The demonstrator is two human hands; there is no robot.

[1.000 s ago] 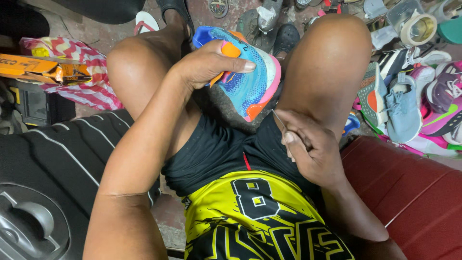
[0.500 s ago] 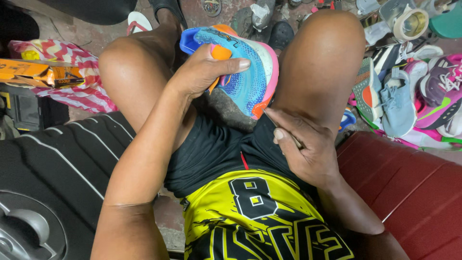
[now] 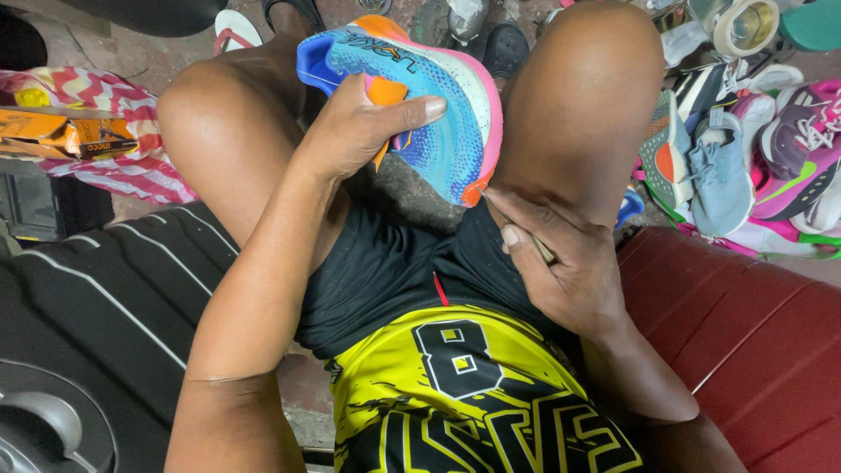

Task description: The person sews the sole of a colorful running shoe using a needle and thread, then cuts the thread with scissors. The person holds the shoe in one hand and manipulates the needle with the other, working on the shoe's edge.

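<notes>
- The left hand gripped a blue running shoe with a thick white and pink sole, thumb laid across its side and the fingers wrapped behind it.
- The shoe sat raised between the person's two bare knees, tilted, with its orange-tipped end pointing down toward the lap.
- The right hand rested against the inner right thigh, just below the shoe's lower end, its fingers pinched around a thin needle-like tool.
- The tool's tip reached up to the orange edge of the sole, at or very near touching it; the exact contact was too small to tell.
- The person was seated, in black shorts and a yellow and black jersey.
- A pile of other shoes, light blue, pink and white among them, lay on the floor to the right of the right knee.
- A roll of tape stood near the top right corner, above that pile.
- A red cushioned seat filled the lower right.
- A striped pink and white cloth lay at the left with an orange box upon it.
- A dark ribbed surface with pale lines lay under the left forearm.
</notes>
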